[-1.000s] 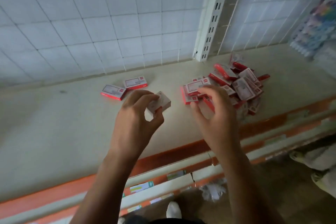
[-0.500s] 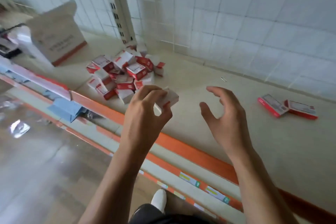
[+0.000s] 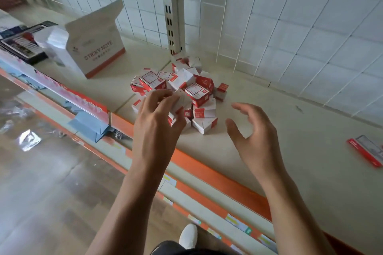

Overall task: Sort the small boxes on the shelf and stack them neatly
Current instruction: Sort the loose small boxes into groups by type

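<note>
A loose heap of several small red-and-white boxes (image 3: 192, 89) lies on the cream shelf (image 3: 290, 130) below the slotted upright. My left hand (image 3: 157, 122) is over the heap's front edge and pinches one small white box (image 3: 182, 100) between thumb and fingers. My right hand (image 3: 250, 138) hovers to the right of the heap, fingers spread and loosely bent, holding nothing. A flat red-and-white box (image 3: 366, 149) lies alone at the far right of the shelf.
A tall white "STICKY NOTE" carton (image 3: 97, 47) stands left of the heap, with stationery packs (image 3: 22, 43) beyond it. The slotted upright (image 3: 172, 8) and wire grid wall back the shelf. An orange price rail (image 3: 207, 170) edges the front.
The view swung from the shelf's left part to the heap at the upright. My left hand carried the small box up to the heap. My right hand stayed empty beside it.
</note>
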Action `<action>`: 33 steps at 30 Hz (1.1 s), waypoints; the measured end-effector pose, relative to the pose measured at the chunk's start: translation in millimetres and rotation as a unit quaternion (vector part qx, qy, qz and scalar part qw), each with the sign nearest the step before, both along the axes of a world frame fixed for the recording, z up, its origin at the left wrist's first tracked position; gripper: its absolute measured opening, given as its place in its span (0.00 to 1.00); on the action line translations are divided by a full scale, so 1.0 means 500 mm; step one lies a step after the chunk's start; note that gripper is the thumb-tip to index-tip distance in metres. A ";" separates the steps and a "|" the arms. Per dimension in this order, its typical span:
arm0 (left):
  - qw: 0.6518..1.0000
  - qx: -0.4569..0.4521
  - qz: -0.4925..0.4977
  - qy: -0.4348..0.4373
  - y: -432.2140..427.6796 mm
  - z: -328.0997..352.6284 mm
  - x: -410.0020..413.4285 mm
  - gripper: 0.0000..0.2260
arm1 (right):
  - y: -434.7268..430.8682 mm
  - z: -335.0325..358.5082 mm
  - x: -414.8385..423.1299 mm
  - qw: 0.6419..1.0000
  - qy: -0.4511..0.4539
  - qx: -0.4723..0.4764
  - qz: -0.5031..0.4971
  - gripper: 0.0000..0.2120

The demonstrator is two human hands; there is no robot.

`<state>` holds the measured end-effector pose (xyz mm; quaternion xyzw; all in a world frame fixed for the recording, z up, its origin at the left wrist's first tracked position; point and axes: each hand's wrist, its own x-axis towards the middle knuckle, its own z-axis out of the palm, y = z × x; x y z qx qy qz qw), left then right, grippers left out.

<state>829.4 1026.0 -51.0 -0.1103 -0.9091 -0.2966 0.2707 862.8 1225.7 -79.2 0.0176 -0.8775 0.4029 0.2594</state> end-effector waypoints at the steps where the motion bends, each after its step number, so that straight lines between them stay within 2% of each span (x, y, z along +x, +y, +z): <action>1: 1.000 -0.009 -0.001 -0.007 0.001 -0.004 -0.011 0.15 | -0.001 0.000 -0.003 1.000 -0.002 -0.002 -0.004 0.15; 9: 0.997 -0.072 0.026 -0.018 0.015 -0.016 -0.046 0.10 | 0.019 0.005 -0.007 1.000 -0.001 0.002 -0.028 0.13; 13: 0.996 -0.075 0.023 -0.030 0.046 -0.005 -0.042 0.13 | 0.047 0.013 0.006 0.999 0.005 0.014 -0.041 0.12; 18: 0.995 -0.039 -0.093 -0.007 0.155 0.004 -0.013 0.14 | 0.120 0.018 0.061 0.996 -0.016 0.013 -0.087 0.13; 24: 0.959 -0.066 -0.263 -0.077 0.320 -0.017 0.036 0.16 | 0.236 0.029 0.161 0.983 -0.036 0.022 -0.177 0.14; 33: 0.917 -0.112 -0.367 -0.105 0.514 -0.031 0.102 0.21 | 0.369 0.024 0.274 0.961 -0.032 0.043 -0.272 0.17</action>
